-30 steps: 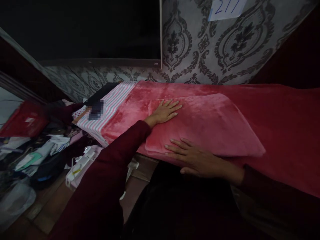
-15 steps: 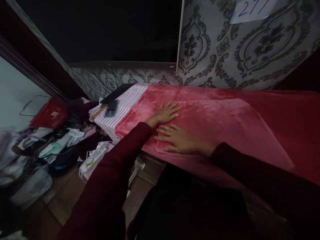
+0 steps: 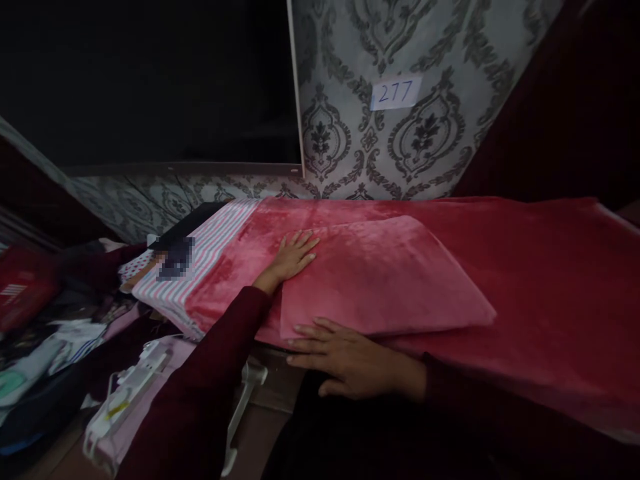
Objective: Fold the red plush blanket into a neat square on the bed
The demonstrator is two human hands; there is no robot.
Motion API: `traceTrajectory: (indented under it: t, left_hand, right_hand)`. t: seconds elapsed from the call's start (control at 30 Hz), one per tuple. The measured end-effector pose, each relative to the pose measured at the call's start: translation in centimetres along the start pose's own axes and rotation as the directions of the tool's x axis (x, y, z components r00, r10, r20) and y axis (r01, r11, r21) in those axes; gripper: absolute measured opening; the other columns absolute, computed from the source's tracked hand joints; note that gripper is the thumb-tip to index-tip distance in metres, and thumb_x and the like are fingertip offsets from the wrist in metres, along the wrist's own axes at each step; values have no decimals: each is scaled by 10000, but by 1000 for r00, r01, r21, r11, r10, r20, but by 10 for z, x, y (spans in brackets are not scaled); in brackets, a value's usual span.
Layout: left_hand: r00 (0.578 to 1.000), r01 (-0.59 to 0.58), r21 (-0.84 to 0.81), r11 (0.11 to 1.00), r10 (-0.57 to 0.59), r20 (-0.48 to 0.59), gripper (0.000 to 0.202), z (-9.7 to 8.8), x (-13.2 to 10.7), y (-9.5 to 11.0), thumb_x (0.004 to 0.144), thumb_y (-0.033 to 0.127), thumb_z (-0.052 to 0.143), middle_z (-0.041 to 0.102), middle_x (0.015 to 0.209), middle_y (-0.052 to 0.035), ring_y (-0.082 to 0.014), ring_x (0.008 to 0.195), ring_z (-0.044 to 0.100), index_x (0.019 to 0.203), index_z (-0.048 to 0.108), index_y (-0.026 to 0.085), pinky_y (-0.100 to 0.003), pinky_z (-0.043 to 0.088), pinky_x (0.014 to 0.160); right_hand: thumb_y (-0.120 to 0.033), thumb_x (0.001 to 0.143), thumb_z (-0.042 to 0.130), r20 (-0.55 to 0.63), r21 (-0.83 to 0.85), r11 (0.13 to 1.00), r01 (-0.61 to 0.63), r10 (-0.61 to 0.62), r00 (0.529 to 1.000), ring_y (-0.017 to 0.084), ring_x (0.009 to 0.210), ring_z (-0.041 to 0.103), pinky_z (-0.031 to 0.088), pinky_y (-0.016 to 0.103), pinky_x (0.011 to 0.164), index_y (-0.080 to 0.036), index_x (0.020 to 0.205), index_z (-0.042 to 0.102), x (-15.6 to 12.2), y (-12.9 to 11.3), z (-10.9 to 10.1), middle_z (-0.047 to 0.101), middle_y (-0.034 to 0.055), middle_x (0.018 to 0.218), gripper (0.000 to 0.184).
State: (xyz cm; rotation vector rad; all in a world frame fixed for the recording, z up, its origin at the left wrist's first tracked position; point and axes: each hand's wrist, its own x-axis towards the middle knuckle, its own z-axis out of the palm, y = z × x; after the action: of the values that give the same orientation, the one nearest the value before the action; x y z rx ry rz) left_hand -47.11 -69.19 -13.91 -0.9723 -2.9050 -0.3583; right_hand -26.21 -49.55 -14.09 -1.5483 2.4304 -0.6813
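A folded pink plush cloth [image 3: 380, 273] lies flat on a larger red plush blanket [image 3: 530, 280] that covers a long surface by the wall. My left hand [image 3: 291, 257] rests with spread fingers at the folded cloth's upper left edge, palm down. Close to its lower left edge is my right hand [image 3: 350, 360], fingers stretched out; whether it touches the cloth I cannot tell. Neither hand grips anything. Striped fabric [image 3: 210, 240] shows at the left end of the blanket.
A large dark television [image 3: 150, 80] hangs above on the patterned wall, beside a paper marked 277 [image 3: 397, 92]. Down on the left are a power strip [image 3: 137, 380], piled clothes [image 3: 70, 347] and a red basket [image 3: 25, 287]. A blurred-out patch covers something on the striped fabric.
The view has swung to the right. My right hand has come off the middle of the folded cloth toward its near edge. My left hand stays flat near the cloth's left side.
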Motion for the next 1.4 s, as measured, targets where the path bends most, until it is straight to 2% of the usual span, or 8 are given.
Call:
traceTrajectory:
  t: [0.1, 0.23, 0.5, 0.8, 0.93, 1.17, 1.3, 1.4]
  left_hand:
    - [994, 52, -47, 998, -56, -92, 535, -8, -24, 0, 1061, 446, 405, 325, 1715, -110, -327, 1614, 191, 1548, 515, 254, -647, 159, 1278]
    - [967, -89, -83, 993, 66, -247, 568, -6, -103, 12, 1037, 464, 407, 376, 1690, -114, -296, 1574, 321, 1553, 503, 246, -553, 291, 1273]
    - [876, -147, 184, 972, 214, -432, 866, 46, -199, 58, 932, 213, 613, 539, 1560, -130, -345, 1436, 528, 1673, 193, 369, -567, 510, 1135]
    - [804, -229, 225, 947, 314, -505, 763, 21, -180, 53, 861, 70, 499, 717, 1299, -91, -291, 1222, 684, 1567, 431, 352, -500, 562, 1038]
    - [775, -260, 82, 962, 259, -577, 431, -41, -153, 54, 859, 210, 551, 747, 1201, -66, -288, 1124, 700, 1269, 653, 296, -491, 525, 1050]
    - [704, -238, -509, 827, -215, -677, 295, -185, -64, 64, 715, 343, 733, 692, 914, 15, -190, 839, 632, 990, 690, 246, -315, 522, 812]
    - [778, -250, -715, 653, -305, -549, 277, -217, -9, 65, 585, 340, 767, 621, 756, 16, -147, 676, 544, 816, 667, 224, -251, 457, 611]
    - [870, -127, -814, 566, -330, -365, 298, -195, 30, 53, 530, 340, 768, 601, 691, 18, -137, 604, 515, 767, 644, 209, -241, 432, 542]
  right_hand:
    - [-384, 1055, 545, -251, -103, 983, -152, 122, 960, 257, 1586, 250, 236, 527, 1293, -311, 1661, 324, -51, 6, -5, 363, 84, 1684, 649]
    - [-293, 1030, 523, -607, -269, 834, -483, 242, 757, 323, 1568, 290, 333, 624, 1227, -307, 1698, 183, -148, 43, -8, 384, 127, 1668, 750]
    - [-131, 927, 477, -617, -338, 672, -658, 370, 695, 326, 1588, 230, 362, 624, 1217, -343, 1701, 116, -228, 87, -5, 212, 89, 1742, 880]
    - [-142, 910, 414, -709, -251, 692, -676, 344, 615, 325, 1290, 611, 548, 565, 1053, -274, 1561, 484, -220, 92, -18, 643, 122, 1377, 669]
    - [-225, 915, 445, -807, -190, 748, -636, 250, 535, 340, 1096, 682, 591, 546, 923, -260, 1318, 656, -210, 82, -78, 718, 119, 1175, 457]
    - [-362, 869, 587, -947, 25, 786, -617, 217, 238, 312, 1031, 669, 562, 559, 977, -357, 1144, 662, -187, 28, -224, 716, 35, 1143, 285]
    - [-414, 830, 665, -910, 241, 834, -496, 372, 184, 253, 916, 655, 590, 510, 919, -363, 1111, 688, -187, 37, -275, 713, 11, 1081, 286]
    - [-362, 751, 726, -825, 419, 802, -425, 532, 192, 201, 766, 638, 600, 407, 773, -264, 1057, 722, -193, 84, -281, 728, 38, 947, 322]
